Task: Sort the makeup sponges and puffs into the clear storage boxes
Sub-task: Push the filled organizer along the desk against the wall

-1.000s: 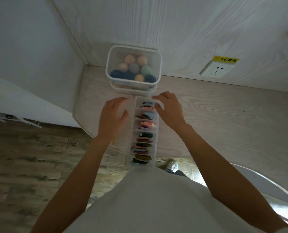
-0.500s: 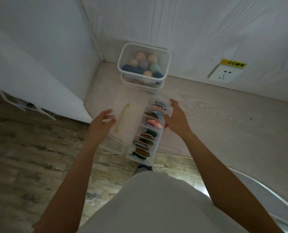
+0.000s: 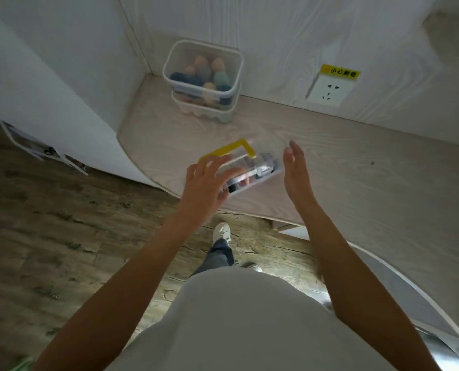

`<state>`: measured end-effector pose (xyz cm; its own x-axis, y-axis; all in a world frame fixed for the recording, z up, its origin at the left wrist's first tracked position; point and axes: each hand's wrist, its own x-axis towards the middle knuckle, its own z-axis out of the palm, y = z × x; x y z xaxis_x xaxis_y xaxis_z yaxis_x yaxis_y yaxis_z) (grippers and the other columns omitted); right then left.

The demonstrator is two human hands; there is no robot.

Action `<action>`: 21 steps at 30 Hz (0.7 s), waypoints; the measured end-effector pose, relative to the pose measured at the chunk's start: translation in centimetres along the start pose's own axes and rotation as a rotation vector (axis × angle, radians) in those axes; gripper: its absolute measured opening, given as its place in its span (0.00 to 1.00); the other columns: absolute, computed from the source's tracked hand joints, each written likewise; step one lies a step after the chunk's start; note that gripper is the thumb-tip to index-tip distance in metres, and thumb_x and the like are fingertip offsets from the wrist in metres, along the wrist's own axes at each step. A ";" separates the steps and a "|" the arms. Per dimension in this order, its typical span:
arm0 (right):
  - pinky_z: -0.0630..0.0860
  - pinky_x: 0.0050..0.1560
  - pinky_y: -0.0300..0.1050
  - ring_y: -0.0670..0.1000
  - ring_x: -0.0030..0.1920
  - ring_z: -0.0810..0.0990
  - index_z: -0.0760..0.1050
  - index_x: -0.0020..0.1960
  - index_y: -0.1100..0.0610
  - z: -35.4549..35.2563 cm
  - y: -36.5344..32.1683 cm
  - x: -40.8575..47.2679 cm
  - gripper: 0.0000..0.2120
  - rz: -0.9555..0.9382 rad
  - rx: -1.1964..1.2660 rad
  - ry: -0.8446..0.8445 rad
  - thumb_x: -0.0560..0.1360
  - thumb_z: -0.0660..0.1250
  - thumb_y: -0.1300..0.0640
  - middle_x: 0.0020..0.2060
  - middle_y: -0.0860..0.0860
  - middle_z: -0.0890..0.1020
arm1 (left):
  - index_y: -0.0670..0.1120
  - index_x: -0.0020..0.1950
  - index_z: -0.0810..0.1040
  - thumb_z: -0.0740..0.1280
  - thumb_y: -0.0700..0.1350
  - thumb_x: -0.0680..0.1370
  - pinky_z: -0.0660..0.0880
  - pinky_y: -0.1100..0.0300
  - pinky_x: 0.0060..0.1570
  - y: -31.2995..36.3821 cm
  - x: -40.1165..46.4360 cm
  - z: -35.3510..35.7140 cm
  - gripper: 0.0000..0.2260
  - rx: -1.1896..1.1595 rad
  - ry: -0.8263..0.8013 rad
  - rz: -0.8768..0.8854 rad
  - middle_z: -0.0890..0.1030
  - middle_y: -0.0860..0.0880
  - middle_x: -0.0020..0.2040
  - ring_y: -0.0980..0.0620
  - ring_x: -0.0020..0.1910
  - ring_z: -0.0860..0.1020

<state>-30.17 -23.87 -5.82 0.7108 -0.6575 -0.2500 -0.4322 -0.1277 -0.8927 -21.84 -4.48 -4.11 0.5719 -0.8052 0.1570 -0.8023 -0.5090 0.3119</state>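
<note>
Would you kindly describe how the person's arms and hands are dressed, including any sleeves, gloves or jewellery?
Both forearms are bare to as far up as shows; no sleeve cuffs are in view. The left hand and right hand wear no gloves, and no rings, watch or bracelets are visible. A light shirt covers the torso.
</note>
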 end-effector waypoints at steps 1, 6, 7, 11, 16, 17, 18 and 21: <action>0.57 0.66 0.41 0.47 0.69 0.62 0.58 0.73 0.53 -0.5 0.0 0.2 0.22 -0.053 -0.006 -0.022 0.81 0.52 0.47 0.72 0.52 0.62 | 0.57 0.63 0.71 0.75 0.44 0.64 0.62 0.49 0.59 -0.1 0.1 0.6 0.29 0.070 -0.023 0.029 0.71 0.48 0.68 0.46 0.66 0.65; 0.60 0.61 0.38 0.51 0.68 0.65 0.60 0.73 0.52 -1.5 1.2 1.5 0.25 -0.134 -0.279 -0.113 0.78 0.60 0.48 0.70 0.54 0.64 | 0.63 0.67 0.68 0.72 0.50 0.68 0.51 0.27 0.62 -0.7 0.6 2.2 0.29 0.246 -0.156 0.101 0.59 0.46 0.75 0.35 0.73 0.52; 0.59 0.59 0.38 0.52 0.68 0.66 0.60 0.73 0.52 -1.5 1.6 1.8 0.26 -0.127 -0.322 -0.115 0.78 0.62 0.49 0.70 0.55 0.65 | 0.63 0.68 0.66 0.71 0.50 0.70 0.51 0.25 0.61 -1.0 0.6 2.5 0.29 0.236 -0.183 0.093 0.58 0.45 0.76 0.34 0.73 0.52; 0.63 0.62 0.46 0.56 0.69 0.66 0.56 0.74 0.53 -1.1 2.2 1.5 0.29 -0.130 -0.267 -0.170 0.77 0.63 0.51 0.71 0.55 0.65 | 0.63 0.70 0.62 0.65 0.47 0.74 0.51 0.23 0.59 -1.9 0.3 3.2 0.27 0.172 -0.246 0.066 0.61 0.46 0.75 0.32 0.72 0.54; 0.66 0.62 0.51 0.59 0.68 0.67 0.52 0.75 0.53 -1.1 1.8 1.1 0.32 -0.113 -0.230 -0.135 0.77 0.64 0.49 0.71 0.57 0.66 | 0.60 0.70 0.63 0.63 0.49 0.75 0.50 0.25 0.62 -2.6 0.9 3.2 0.24 0.047 -0.162 0.095 0.60 0.47 0.75 0.34 0.73 0.52; 0.66 0.61 0.51 0.59 0.68 0.68 0.50 0.75 0.53 -1.2 1.6 0.9 0.33 -0.101 -0.240 -0.127 0.77 0.64 0.50 0.71 0.58 0.65 | 0.58 0.70 0.62 0.63 0.51 0.74 0.51 0.26 0.63 -3.0 0.9 2.9 0.25 -0.016 -0.113 0.061 0.57 0.46 0.75 0.35 0.73 0.51; 0.67 0.60 0.51 0.60 0.68 0.67 0.49 0.76 0.52 -1.4 1.6 1.0 0.35 -0.101 -0.274 -0.123 0.76 0.64 0.50 0.71 0.58 0.64 | 0.57 0.71 0.61 0.64 0.54 0.74 0.52 0.28 0.64 -3.3 0.9 2.6 0.27 -0.082 -0.060 -0.003 0.56 0.46 0.75 0.37 0.74 0.50; 0.66 0.63 0.60 0.63 0.70 0.62 0.45 0.76 0.48 -2.0 1.7 1.3 0.42 -0.194 -0.533 -0.172 0.71 0.65 0.39 0.75 0.59 0.52 | 0.51 0.75 0.56 0.69 0.60 0.70 0.60 0.42 0.66 -3.1 0.6 1.0 0.39 -0.326 0.078 -0.477 0.54 0.41 0.75 0.40 0.73 0.55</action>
<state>-31.09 -26.44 -6.87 0.8654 -0.4604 -0.1978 -0.4725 -0.6181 -0.6282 -19.23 -3.70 -5.90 0.8779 -0.4788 -0.0073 -0.3657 -0.6803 0.6351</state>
